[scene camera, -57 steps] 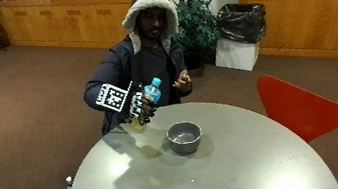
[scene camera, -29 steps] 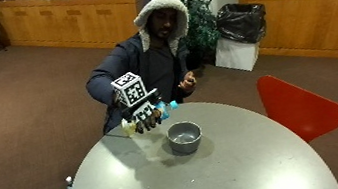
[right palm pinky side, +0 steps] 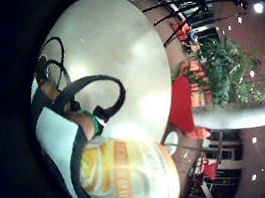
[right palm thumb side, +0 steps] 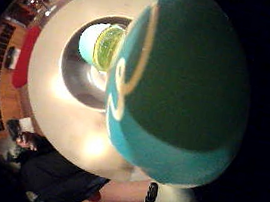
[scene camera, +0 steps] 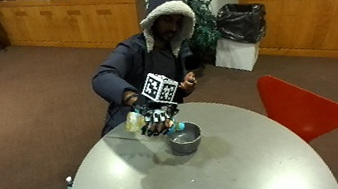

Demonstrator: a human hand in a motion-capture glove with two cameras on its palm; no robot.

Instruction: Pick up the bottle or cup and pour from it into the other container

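The gloved right hand (scene camera: 156,120) is curled round a plastic bottle (scene camera: 138,121) of yellowish drink, which is held tipped on its side above the bench (scene camera: 235,175), near the edge closest to the seated person, with its blue cap end (scene camera: 175,127) pointed down at the rim of a grey metal cup (scene camera: 184,138). From the thumb side of the palm the bottle's blue-green label (right palm thumb side: 177,87) is seen close up, and its neck (right palm thumb side: 107,46) lies over the cup's opening (right palm thumb side: 85,76). The bare left hand (scene camera: 187,80) is held up near the chest with nothing visibly in it, and a red chair (scene camera: 295,108) stands beside the bench's right edge.
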